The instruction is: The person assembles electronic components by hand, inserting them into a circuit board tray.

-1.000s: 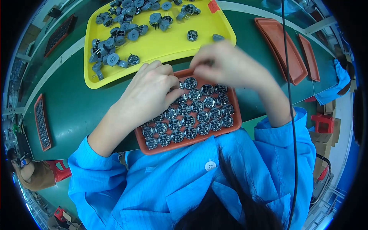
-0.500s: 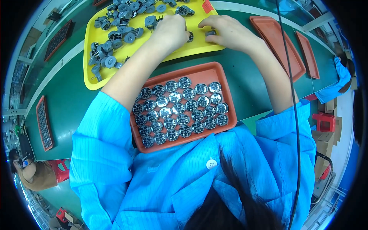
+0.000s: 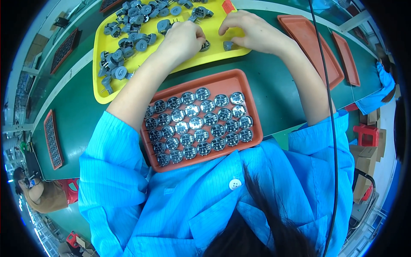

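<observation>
My left hand (image 3: 182,40) is over the yellow tray (image 3: 171,68), its thumb and fingers closed on a small round circuit board (image 3: 205,46) with a dark, shiny face. To its right, my right hand (image 3: 259,34) hovers at the tray's right side, index finger and thumb spread apart. A small grey plastic piece (image 3: 228,45) lies at the right thumb's tip; whether they touch I cannot tell. Many grey round parts with metal pins (image 3: 141,45) are heaped over the tray's left and far side. Nearer me, an orange-red tray (image 3: 224,81) carries rows of round circuit boards (image 3: 196,123).
Flat orange-red trays (image 3: 310,51) lie on the green table (image 3: 274,98) at right. Filled trays (image 3: 53,139) stand at left. A black cable (image 3: 329,107) hangs down at right. Other people sit at left (image 3: 40,195) and far right (image 3: 376,92).
My left hand has shifted slightly left and nearer with the board. The small grey piece by my right thumb now sits lower and farther left. My right hand's finger and thumb remain apart.
</observation>
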### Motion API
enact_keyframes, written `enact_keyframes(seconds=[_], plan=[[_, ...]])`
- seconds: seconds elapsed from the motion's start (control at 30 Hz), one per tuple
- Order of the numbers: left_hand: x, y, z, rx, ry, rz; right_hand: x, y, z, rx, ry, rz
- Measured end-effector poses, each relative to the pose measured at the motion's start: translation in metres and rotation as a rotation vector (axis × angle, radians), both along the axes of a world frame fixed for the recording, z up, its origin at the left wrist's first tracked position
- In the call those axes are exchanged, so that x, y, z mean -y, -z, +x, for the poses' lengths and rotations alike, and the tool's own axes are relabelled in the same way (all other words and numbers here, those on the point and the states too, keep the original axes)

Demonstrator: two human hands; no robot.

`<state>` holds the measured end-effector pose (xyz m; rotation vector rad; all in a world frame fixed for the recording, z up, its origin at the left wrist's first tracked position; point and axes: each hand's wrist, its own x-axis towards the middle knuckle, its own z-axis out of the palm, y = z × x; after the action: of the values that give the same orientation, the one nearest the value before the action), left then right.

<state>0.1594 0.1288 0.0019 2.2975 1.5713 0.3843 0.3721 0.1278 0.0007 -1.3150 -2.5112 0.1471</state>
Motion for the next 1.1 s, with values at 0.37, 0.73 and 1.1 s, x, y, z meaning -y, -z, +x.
enact_keyframes(seconds=[0.37, 0.73, 1.1], plan=[[0.069, -0.032, -0.010, 0.282, 0.222, 0.161, 0.009, 0.001, 0.004, -0.197, -0.088, 0.064], [0.094, 0.009, -0.006, 0.098, 0.351, 0.274, 0.090, 0.001, -0.005, -0.152, -0.089, -0.040], [0.094, -0.022, -0.033, 0.131, 0.351, 0.228, 0.083, 0.000, -0.006, -0.141, -0.306, -0.170]])
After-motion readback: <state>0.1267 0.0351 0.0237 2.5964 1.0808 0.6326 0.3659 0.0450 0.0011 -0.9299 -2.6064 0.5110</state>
